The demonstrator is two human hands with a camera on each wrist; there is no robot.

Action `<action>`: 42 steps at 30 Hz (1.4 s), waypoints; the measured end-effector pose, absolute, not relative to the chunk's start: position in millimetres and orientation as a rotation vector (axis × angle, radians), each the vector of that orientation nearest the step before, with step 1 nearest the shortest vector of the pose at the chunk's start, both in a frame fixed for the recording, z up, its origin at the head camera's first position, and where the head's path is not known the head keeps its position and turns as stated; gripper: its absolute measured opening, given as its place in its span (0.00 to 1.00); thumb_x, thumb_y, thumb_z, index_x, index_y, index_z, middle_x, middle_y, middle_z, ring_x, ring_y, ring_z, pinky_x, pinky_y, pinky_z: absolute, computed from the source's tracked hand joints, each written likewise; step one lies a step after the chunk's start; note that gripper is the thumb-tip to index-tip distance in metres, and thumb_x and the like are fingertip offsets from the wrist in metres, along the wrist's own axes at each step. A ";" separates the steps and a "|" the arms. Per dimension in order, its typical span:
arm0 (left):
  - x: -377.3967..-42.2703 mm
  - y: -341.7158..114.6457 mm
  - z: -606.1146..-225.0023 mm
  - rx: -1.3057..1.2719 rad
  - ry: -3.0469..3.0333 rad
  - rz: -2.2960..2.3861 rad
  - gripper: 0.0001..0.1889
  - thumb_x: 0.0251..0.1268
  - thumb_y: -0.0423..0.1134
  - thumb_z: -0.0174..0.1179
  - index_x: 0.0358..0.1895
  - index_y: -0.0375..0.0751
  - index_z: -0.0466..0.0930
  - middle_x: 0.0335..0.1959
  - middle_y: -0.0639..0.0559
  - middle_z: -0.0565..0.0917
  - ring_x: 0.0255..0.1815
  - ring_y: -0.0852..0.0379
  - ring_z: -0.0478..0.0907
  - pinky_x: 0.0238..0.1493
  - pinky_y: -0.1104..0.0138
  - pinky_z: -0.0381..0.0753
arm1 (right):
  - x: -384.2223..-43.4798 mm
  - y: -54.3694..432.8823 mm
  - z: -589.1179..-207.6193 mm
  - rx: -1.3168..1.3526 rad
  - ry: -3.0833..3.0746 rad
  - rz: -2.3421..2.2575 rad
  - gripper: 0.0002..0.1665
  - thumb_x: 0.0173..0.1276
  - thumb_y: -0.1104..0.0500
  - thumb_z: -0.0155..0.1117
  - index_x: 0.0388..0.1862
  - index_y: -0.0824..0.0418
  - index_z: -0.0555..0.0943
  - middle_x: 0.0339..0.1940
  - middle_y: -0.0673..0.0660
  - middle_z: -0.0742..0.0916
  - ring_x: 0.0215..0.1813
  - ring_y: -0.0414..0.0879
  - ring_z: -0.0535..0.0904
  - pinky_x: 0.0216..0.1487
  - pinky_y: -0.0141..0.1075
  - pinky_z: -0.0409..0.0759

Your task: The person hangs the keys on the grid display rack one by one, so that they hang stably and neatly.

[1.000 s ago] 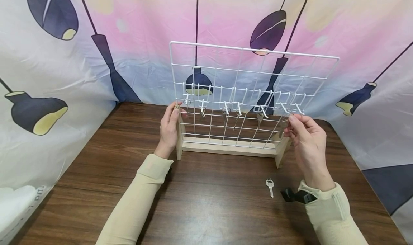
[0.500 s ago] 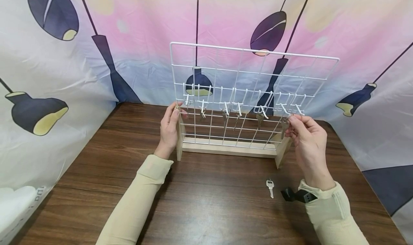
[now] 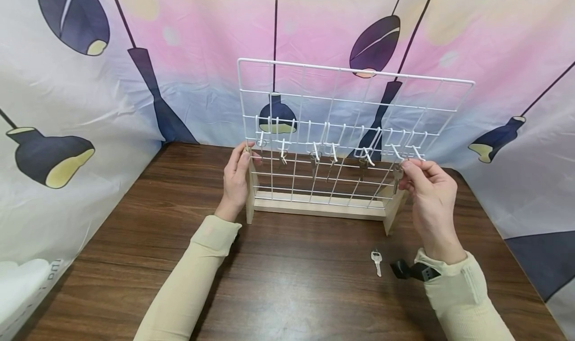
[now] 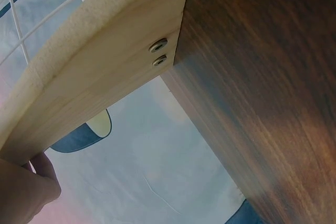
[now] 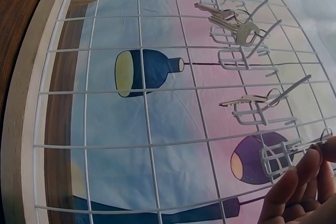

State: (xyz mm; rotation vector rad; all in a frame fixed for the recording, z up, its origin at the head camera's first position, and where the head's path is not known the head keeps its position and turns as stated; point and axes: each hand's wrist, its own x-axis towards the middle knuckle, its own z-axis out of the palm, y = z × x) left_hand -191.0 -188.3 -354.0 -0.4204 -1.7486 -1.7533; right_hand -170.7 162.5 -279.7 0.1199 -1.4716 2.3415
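Observation:
My right hand (image 3: 431, 196) pinches a metal key (image 3: 397, 173) by its ring end, right at the tip of a white hook (image 3: 396, 152) near the right end of a wire grid rack (image 3: 355, 71). In the right wrist view the key's ring (image 5: 326, 134) shows at the fingertips, close to the hook's end. My left hand (image 3: 235, 176) grips the upper part of the rack's left wooden leg (image 4: 100, 72). Several other keys hang from hooks further left, among them one key (image 5: 245, 100) on the neighbouring hook. A loose key (image 3: 376, 263) lies on the table in front of the rack.
The rack stands on a pale wooden base (image 3: 319, 208) towards the back of the brown table (image 3: 287, 291). Behind and beside it hangs a printed cloth (image 3: 188, 46). A white package (image 3: 22, 291) is at the left edge.
My right hand and the key in it have shifted very slightly to the right. The left hand stays on the rack's leg.

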 end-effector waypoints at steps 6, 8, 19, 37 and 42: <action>-186.7 -186.8 -347.9 -0.408 -1.764 -1.770 0.19 0.77 0.29 0.36 0.63 0.22 0.66 0.37 0.55 0.79 0.40 0.60 0.77 0.50 0.63 0.74 | -171.5 160.6 -279.1 0.086 -1.501 2.304 0.05 0.61 0.75 0.64 0.28 0.70 0.82 0.21 0.57 0.84 0.18 0.42 0.75 0.21 0.29 0.76; -186.7 -186.8 -347.7 -0.406 -1.767 -1.769 0.19 0.77 0.29 0.36 0.63 0.22 0.66 0.37 0.50 0.79 0.40 0.59 0.77 0.50 0.59 0.74 | -172.0 160.2 -278.8 0.078 -1.502 2.298 0.05 0.61 0.76 0.63 0.27 0.70 0.82 0.20 0.56 0.83 0.18 0.42 0.75 0.21 0.29 0.76; -191.5 -188.8 -356.1 -0.407 -1.747 -1.761 0.20 0.79 0.38 0.39 0.64 0.27 0.69 0.40 0.26 0.74 0.43 0.37 0.75 0.51 0.55 0.74 | -172.4 158.2 -278.3 0.049 -1.489 2.324 0.04 0.59 0.74 0.68 0.27 0.69 0.82 0.19 0.57 0.83 0.18 0.42 0.74 0.20 0.28 0.75; -180.8 -183.0 -340.1 -0.403 -1.763 -1.765 0.19 0.77 0.29 0.36 0.62 0.20 0.65 0.36 0.57 0.78 0.40 0.54 0.77 0.49 0.63 0.75 | -166.0 179.5 -298.3 0.187 -1.831 2.289 0.05 0.63 0.68 0.68 0.36 0.66 0.81 0.24 0.52 0.84 0.24 0.40 0.78 0.26 0.28 0.78; -171.5 -177.8 -329.3 -0.393 -1.767 -1.752 0.19 0.76 0.29 0.37 0.61 0.17 0.65 0.35 0.61 0.79 0.39 0.59 0.77 0.48 0.68 0.74 | -164.1 199.2 -313.1 0.394 -2.527 1.836 0.11 0.68 0.58 0.66 0.44 0.65 0.81 0.31 0.55 0.84 0.31 0.44 0.80 0.31 0.31 0.80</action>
